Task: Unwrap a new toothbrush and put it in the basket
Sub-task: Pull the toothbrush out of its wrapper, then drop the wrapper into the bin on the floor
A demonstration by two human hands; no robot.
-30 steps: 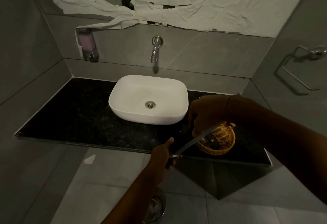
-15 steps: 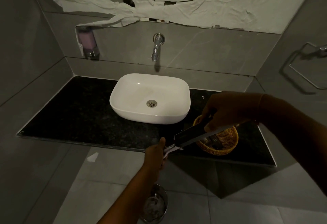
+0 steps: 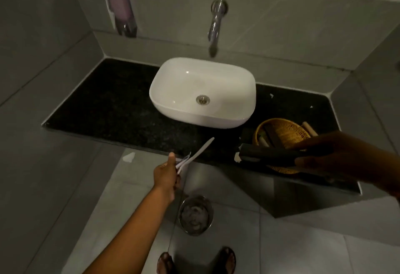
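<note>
My left hand (image 3: 167, 174) grips one end of a slim white toothbrush (image 3: 198, 152), which points up and to the right over the counter's front edge; a scrap of white wrapper sticks out beside my thumb. My right hand (image 3: 337, 154) holds a long dark box (image 3: 270, 154), the toothbrush package, level in front of the woven basket (image 3: 283, 131). The box's open, torn end faces left, well apart from the toothbrush. The basket sits at the counter's right front and holds a few small items, partly hidden by the box and my hand.
A white basin (image 3: 203, 91) stands on the black counter (image 3: 112, 104) under a wall tap (image 3: 216, 22). A soap dispenser (image 3: 121, 11) hangs on the left wall. A metal bin (image 3: 195, 215) stands on the floor below, near my feet (image 3: 226, 260).
My hands have pulled apart: the toothbrush has come out of the dark box in my left hand, moving left. The view has tilted down, showing the bin and my feet.
</note>
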